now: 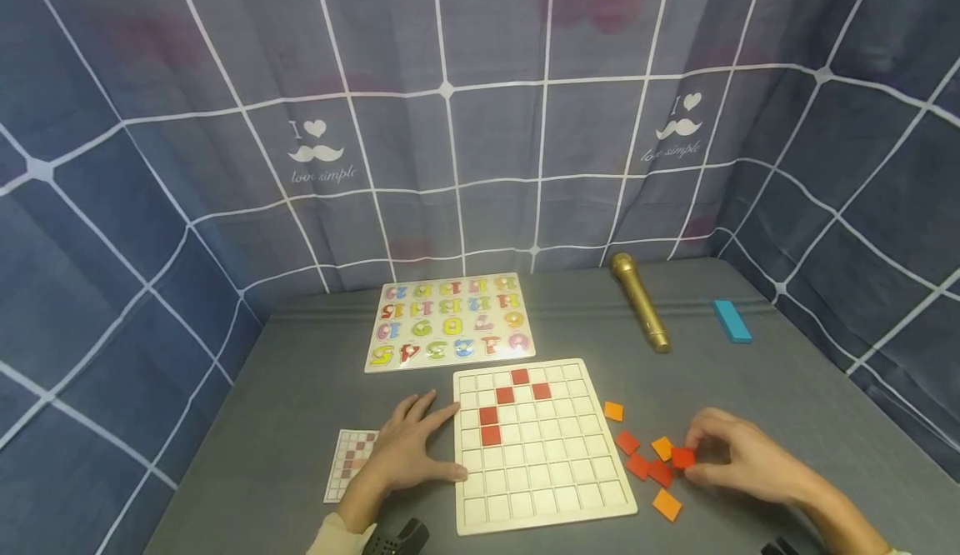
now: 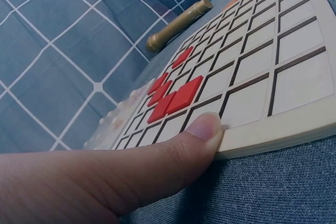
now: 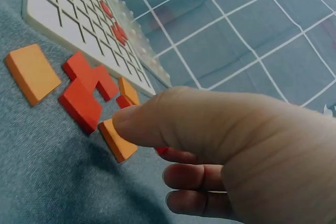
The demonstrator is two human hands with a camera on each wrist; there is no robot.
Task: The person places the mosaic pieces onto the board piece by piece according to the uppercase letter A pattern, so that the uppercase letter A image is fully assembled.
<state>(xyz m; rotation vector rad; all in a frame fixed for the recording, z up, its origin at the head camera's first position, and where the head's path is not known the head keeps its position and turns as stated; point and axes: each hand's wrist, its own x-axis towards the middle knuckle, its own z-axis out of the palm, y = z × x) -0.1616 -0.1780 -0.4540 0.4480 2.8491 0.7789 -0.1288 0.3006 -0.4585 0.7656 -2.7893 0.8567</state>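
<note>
A pale wooden grid board (image 1: 551, 476) lies in front of me, with several red square tiles (image 1: 489, 435) set in its cells toward the upper left. My left hand (image 1: 405, 447) is at the board's left edge, fingers spread; its thumb (image 2: 202, 129) touches the rim. Under that hand, partly hidden, lies a small pattern card (image 1: 337, 476) printed with a grid. To the right of the board, my right hand (image 1: 738, 459) pinches a red tile (image 1: 682, 457) between thumb and fingers. Beside it are loose red tiles (image 3: 81, 103) and orange tiles (image 3: 32, 74).
Behind the board lies a number puzzle board (image 1: 450, 326) with coloured figures. A gold microphone-shaped object (image 1: 640, 301) and a blue block (image 1: 732, 322) lie at the back right. Checked curtains (image 1: 495, 138) hang around the grey surface (image 1: 285, 388).
</note>
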